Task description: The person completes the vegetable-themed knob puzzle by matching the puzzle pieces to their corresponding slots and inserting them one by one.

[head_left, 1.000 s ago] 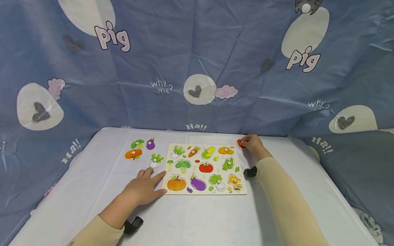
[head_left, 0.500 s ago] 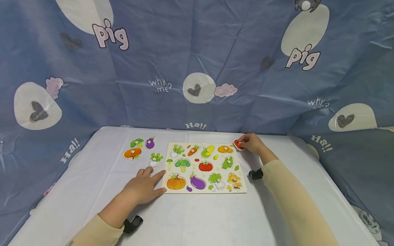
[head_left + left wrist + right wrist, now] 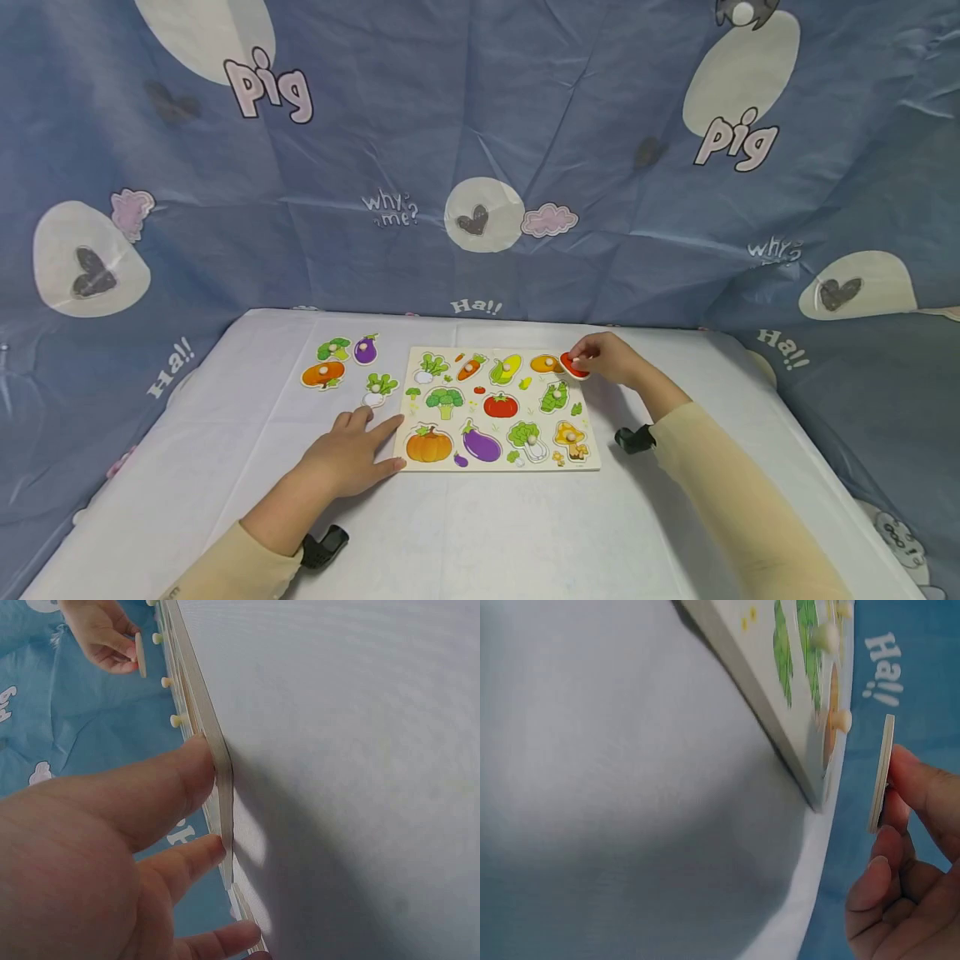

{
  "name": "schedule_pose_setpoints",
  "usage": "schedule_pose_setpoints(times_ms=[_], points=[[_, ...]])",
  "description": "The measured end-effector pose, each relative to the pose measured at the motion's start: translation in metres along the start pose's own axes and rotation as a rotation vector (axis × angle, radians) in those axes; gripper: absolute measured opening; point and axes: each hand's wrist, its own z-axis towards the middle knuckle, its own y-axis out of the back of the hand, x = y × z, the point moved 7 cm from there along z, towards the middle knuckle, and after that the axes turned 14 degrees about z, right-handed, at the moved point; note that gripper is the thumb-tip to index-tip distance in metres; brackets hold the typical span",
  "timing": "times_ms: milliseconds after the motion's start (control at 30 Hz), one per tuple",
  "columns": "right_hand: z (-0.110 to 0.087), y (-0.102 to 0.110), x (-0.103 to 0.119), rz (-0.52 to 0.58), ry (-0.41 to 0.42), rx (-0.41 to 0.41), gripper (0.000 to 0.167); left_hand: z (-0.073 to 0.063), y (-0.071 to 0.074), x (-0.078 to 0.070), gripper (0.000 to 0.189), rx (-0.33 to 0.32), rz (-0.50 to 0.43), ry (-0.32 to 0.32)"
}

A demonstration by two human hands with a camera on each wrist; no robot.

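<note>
White cloth (image 3: 480, 533) covers the tabletop (image 3: 727, 375), running wide past the near edge of a thin wooden board (image 3: 528, 404). Against its left edge, the left hand (image 3: 348, 458) rests extended fingers (image 3: 187, 862); knobbed vegetable pieces (image 3: 507, 372) sit inset. Beyond, the right hand (image 3: 609, 358) pinches a flat red piece (image 3: 568, 367) (pale-edged, raised) near the far right corner, before a blue backdrop (image 3: 330, 167).

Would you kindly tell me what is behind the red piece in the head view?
The red piece in the right hand covers part of the board near its far right corner; anything printed there is hidden. Right beside it, the orange piece can be seen.
</note>
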Motion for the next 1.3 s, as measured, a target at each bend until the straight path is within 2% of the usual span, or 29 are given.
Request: schedule_pose_setpoints(times_ms=[633,1000,1300], points=[[-0.020,-0.030,0.020,-0.021,0.077,0.084,0.007,-0.001,-0.001,0.000,0.071,-0.009,-0.007,0.005],[-0.030,-0.056,0.044,-0.023,0.158,0.204,0.007,0.001,-0.003,0.001,0.071,-0.013,0.000,0.009],[-0.033,-0.078,0.065,-0.030,0.238,0.357,0.007,0.001,-0.003,0.000,0.072,-0.014,0.002,0.005]])
